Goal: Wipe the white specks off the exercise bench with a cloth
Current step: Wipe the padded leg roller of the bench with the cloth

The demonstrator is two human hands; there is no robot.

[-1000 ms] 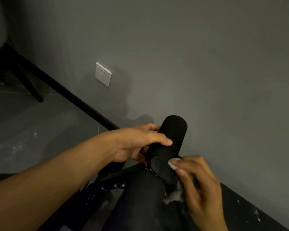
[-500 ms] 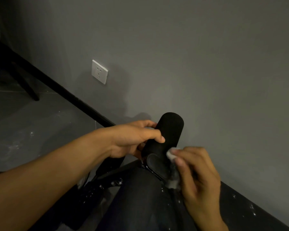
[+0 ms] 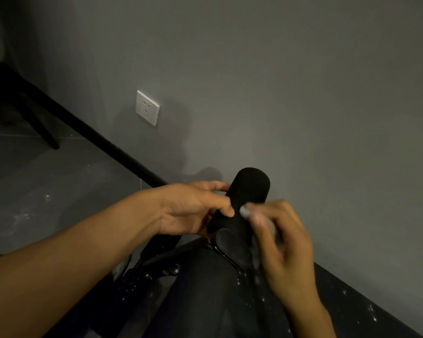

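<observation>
The black exercise bench (image 3: pixel 205 293) fills the lower middle, its dark pad dotted with white specks near its far end. A black foam roller (image 3: pixel 248 191) stands up at that end, next to a small oval pad (image 3: pixel 233 248). My left hand (image 3: pixel 193 208) grips the roller's left side, thumb across its front. My right hand (image 3: pixel 281 242), motion-blurred, is closed on a small pale cloth (image 3: pixel 245 211) and presses it against the roller's lower right side. Most of the cloth is hidden in the fingers.
A grey wall runs close behind the bench, carrying a white socket (image 3: pixel 147 108) above a black skirting board (image 3: pixel 103 140). The skirting at the lower right (image 3: pixel 366 306) is speckled white. A dark chair leg (image 3: pixel 40 128) stands on the grey floor at far left.
My right hand has lifted the cloth from the bench pad beside the oval pad up onto the roller's side. My left hand has kept its grip on the roller.
</observation>
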